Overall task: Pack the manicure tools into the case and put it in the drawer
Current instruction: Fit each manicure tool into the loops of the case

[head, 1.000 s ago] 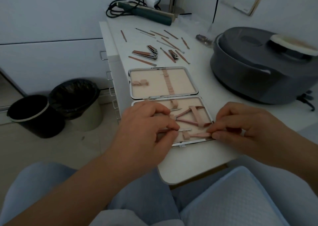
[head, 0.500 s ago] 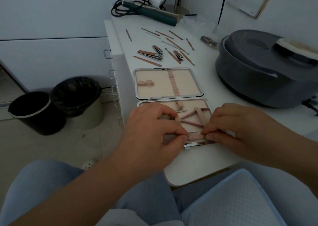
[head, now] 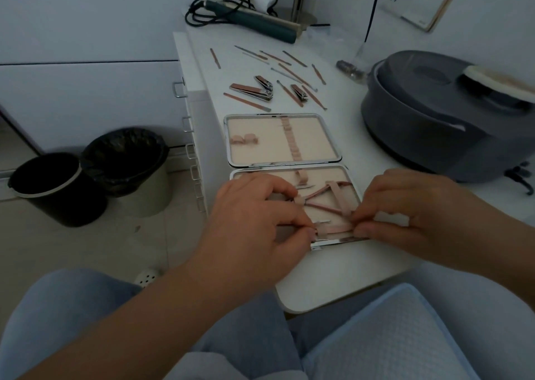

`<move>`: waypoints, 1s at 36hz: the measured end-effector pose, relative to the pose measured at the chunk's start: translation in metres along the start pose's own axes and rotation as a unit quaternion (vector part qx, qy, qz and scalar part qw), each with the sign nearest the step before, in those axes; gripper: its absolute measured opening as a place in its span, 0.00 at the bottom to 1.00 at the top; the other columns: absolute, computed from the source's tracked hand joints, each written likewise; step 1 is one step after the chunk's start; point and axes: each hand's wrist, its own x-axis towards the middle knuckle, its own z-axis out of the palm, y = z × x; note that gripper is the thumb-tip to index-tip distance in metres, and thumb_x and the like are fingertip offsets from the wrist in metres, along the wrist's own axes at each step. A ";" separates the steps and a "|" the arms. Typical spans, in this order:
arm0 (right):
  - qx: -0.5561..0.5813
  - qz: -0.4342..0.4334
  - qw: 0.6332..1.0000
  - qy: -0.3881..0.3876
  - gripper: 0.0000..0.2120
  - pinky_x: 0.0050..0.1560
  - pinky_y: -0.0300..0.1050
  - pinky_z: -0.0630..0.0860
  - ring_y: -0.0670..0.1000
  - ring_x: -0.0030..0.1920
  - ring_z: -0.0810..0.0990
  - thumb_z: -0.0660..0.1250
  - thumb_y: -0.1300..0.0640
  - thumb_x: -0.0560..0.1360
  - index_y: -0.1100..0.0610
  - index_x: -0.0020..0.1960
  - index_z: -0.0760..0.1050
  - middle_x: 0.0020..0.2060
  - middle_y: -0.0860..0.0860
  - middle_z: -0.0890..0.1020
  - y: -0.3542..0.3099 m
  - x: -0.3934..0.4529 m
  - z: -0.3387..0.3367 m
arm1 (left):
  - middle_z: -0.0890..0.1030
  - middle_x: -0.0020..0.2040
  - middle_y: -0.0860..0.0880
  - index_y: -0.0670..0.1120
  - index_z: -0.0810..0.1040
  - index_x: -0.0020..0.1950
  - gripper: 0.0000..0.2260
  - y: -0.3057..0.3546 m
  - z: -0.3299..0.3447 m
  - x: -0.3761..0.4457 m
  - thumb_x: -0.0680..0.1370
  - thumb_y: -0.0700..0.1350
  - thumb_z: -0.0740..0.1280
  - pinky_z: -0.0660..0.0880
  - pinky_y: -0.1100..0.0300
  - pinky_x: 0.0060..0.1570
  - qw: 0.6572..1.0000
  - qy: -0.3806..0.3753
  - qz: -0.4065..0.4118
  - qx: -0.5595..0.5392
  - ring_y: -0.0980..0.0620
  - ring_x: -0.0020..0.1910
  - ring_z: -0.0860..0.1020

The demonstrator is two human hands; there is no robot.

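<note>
Head view showed the case [head: 282,140] lying open under both hands; the left hand [head: 254,223] pinched a strap (apparently to steady it) while the right hand [head: 405,214] pinched a tool [head: 338,228] beneath it. Loose tools [head: 278,78] waited beyond.

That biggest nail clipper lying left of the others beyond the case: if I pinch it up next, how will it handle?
The large nail clipper looks like flat metal, so probably rigid and fairly heavy for its size. It lies flat on the white table, so unlikely to roll. Its shiny jaw end may be slippery; the long flat sides seem safer to pinch.
</note>
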 end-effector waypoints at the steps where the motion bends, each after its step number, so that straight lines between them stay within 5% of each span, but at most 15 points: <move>1: 0.001 0.007 1.000 -0.001 0.07 0.35 0.46 0.78 0.44 0.36 0.77 0.68 0.50 0.68 0.50 0.42 0.83 0.36 0.44 0.80 0.002 -0.002 -0.002 | 0.78 0.48 0.57 0.57 0.83 0.38 0.05 0.000 0.000 0.000 0.67 0.53 0.67 0.64 0.58 0.56 1.000 0.002 -0.002 -0.001 0.57 0.51 0.73; 8: -0.069 -0.035 0.996 -0.034 0.05 0.33 0.43 0.78 0.47 0.33 0.78 0.68 0.53 0.67 0.52 0.38 0.81 0.34 0.46 0.80 -0.001 0.004 -0.004 | 0.79 0.48 0.55 0.56 0.83 0.38 0.05 0.000 0.001 0.000 0.67 0.52 0.68 0.70 0.50 0.54 1.000 0.002 -0.001 -0.012 0.55 0.51 0.75; 13: -0.029 -0.020 0.998 -0.052 0.05 0.35 0.41 0.76 0.38 0.34 0.71 0.67 0.50 0.68 0.48 0.40 0.81 0.34 0.39 0.75 0.003 0.008 -0.005 | 0.80 0.47 0.54 0.55 0.83 0.37 0.04 0.001 0.000 0.000 0.66 0.50 0.69 0.71 0.49 0.53 1.000 0.013 0.002 -0.013 0.54 0.49 0.76; 22: 0.028 0.017 0.999 -0.043 0.07 0.40 0.34 0.71 0.36 0.36 0.71 0.65 0.50 0.69 0.50 0.41 0.81 0.35 0.37 0.74 0.000 0.008 0.004 | 0.79 0.47 0.55 0.56 0.83 0.37 0.04 0.002 0.000 0.000 0.66 0.51 0.68 0.70 0.50 0.53 1.000 0.008 -0.004 -0.007 0.54 0.50 0.76; 29: -0.057 -0.008 0.997 -0.046 0.13 0.36 0.35 0.69 0.44 0.37 0.75 0.57 0.46 0.71 0.49 0.40 0.78 0.36 0.43 0.78 -0.009 0.008 0.006 | 0.79 0.47 0.55 0.55 0.83 0.36 0.04 0.003 0.000 0.000 0.66 0.52 0.68 0.69 0.51 0.54 1.000 0.008 -0.007 -0.010 0.55 0.50 0.75; 36: 0.002 -0.005 1.000 -0.017 0.06 0.38 0.42 0.76 0.41 0.37 0.75 0.66 0.51 0.70 0.50 0.43 0.81 0.37 0.42 0.78 -0.005 0.006 0.008 | 0.79 0.47 0.55 0.56 0.83 0.42 0.07 0.002 -0.001 0.000 0.66 0.52 0.69 0.69 0.52 0.54 1.000 0.009 -0.003 -0.013 0.55 0.50 0.75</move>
